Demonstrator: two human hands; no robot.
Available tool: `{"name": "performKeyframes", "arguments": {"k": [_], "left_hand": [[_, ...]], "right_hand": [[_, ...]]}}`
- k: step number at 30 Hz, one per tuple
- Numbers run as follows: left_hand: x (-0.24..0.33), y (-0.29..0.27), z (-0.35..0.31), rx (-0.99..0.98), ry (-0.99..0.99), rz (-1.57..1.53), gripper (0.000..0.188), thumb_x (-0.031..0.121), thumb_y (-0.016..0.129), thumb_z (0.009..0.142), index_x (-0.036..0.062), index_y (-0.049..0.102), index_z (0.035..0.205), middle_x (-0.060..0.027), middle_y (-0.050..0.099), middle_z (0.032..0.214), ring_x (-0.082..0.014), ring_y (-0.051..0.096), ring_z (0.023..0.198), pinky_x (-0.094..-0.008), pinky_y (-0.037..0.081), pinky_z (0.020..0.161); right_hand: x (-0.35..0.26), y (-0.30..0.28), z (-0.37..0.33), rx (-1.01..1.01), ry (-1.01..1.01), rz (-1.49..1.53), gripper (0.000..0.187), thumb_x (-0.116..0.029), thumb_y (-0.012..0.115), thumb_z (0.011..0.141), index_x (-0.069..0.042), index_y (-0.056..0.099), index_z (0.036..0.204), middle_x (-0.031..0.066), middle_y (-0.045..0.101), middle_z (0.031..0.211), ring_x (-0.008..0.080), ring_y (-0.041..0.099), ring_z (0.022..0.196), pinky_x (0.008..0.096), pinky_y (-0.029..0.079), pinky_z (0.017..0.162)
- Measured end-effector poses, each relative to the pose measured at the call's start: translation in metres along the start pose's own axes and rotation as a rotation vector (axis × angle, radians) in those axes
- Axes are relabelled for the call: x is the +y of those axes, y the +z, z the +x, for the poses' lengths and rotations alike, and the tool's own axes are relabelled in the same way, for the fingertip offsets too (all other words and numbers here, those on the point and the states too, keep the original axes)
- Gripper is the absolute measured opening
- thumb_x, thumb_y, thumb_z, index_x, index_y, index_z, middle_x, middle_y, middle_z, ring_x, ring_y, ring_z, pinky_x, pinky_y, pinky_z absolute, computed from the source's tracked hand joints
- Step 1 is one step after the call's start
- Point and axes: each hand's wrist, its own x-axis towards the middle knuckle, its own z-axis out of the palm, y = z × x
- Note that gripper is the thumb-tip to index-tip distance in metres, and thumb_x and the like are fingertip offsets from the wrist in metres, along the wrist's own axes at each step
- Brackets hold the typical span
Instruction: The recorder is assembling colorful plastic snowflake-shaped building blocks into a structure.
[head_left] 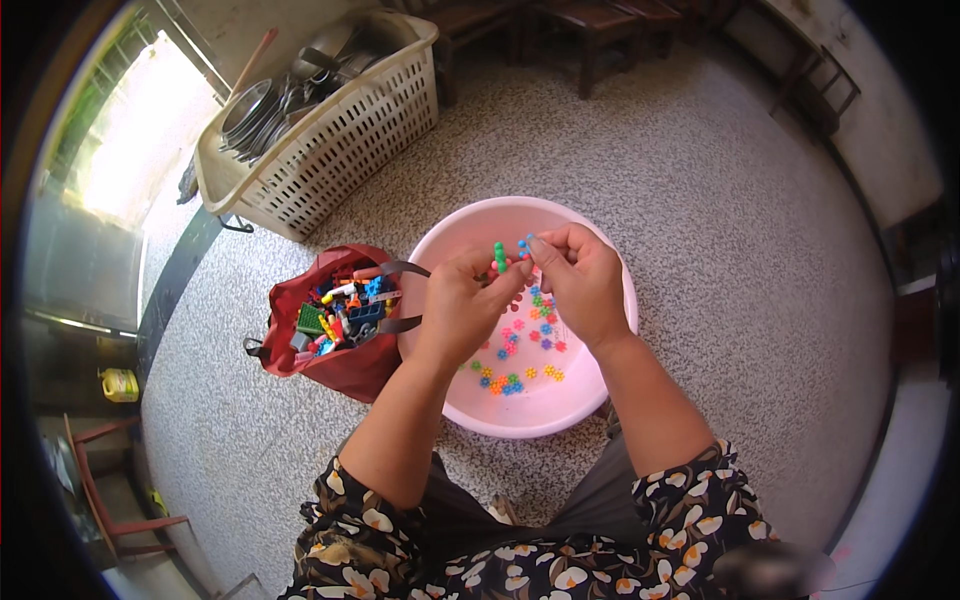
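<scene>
Both of my hands are raised over a round pink basin (520,430). My left hand (468,300) is closed in a pinch on a small string of joined plastic beads, with a green piece (500,257) standing up above the fingers and reddish ones below. My right hand (582,280) pinches a small blue bead piece (527,243) between thumb and fingers, close to the left fingertips. In the basin lie several flower-shaped plastic pieces (500,384) in yellow, orange, blue, pink and green. My fingers partly hide the held pieces.
Left of the basin stands a dark red fabric bag (340,370) full of mixed toy bricks (350,305). Behind it is a cream plastic basket (340,165) holding pots and pans. Wooden chairs (590,30) line the far wall. A yellow jug (119,385) sits at the left.
</scene>
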Motion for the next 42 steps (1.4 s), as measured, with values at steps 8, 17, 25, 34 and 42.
{"name": "performKeyframes", "arguments": {"k": [8,17,25,34,42], "left_hand": [[-0.022,0.002,0.005,0.14,0.358,0.43,0.025,0.022,0.067,0.08,-0.0021,0.063,0.073,-0.0029,0.06,0.069,-0.0077,0.054,0.06,-0.0236,0.042,0.052],[-0.005,0.0,-0.002,-0.242,-0.084,-0.166,0.02,0.019,0.066,0.083,-0.0006,0.065,0.085,-0.0013,0.061,0.079,-0.005,0.053,0.069,-0.0207,0.042,0.058],[-0.011,-0.01,0.0,-0.352,-0.073,-0.362,0.025,0.023,0.061,0.087,0.0024,0.062,0.1,0.0006,0.06,0.079,-0.0055,0.053,0.068,-0.0208,0.044,0.062],[-0.008,-0.015,-0.001,-0.734,-0.209,-0.354,0.027,0.026,0.059,0.088,0.0021,0.064,0.101,-0.0023,0.065,0.088,-0.0075,0.059,0.074,-0.0224,0.048,0.069],[-0.017,-0.017,0.0,-0.629,-0.244,-0.379,0.023,0.02,0.062,0.086,0.0009,0.064,0.097,-0.0002,0.063,0.081,-0.0055,0.054,0.072,-0.0211,0.045,0.066]], "right_hand": [[0.007,0.002,0.003,0.054,0.124,0.096,0.016,-0.015,0.06,0.085,0.001,0.059,0.084,0.004,0.06,0.066,0.0081,0.054,0.055,0.0216,0.044,0.051],[-0.009,-0.025,0.017,0.103,0.041,0.362,0.016,-0.017,0.06,0.087,-0.003,0.055,0.092,0.002,0.057,0.072,0.0061,0.05,0.052,0.018,0.041,0.047],[-0.013,-0.026,0.01,-0.05,0.049,0.186,0.032,-0.018,0.061,0.086,0.002,0.056,0.111,0.0017,0.059,0.072,0.005,0.053,0.059,0.0174,0.042,0.049],[-0.01,-0.036,0.007,-0.588,-0.071,0.118,0.018,-0.011,0.066,0.08,0.002,0.067,0.092,0.006,0.064,0.084,0.0104,0.059,0.074,0.0199,0.046,0.07],[-0.01,-0.032,0.002,-0.569,0.009,0.251,0.014,-0.011,0.066,0.08,0.002,0.065,0.086,0.0048,0.064,0.083,0.0096,0.059,0.076,0.0213,0.047,0.067]]}}
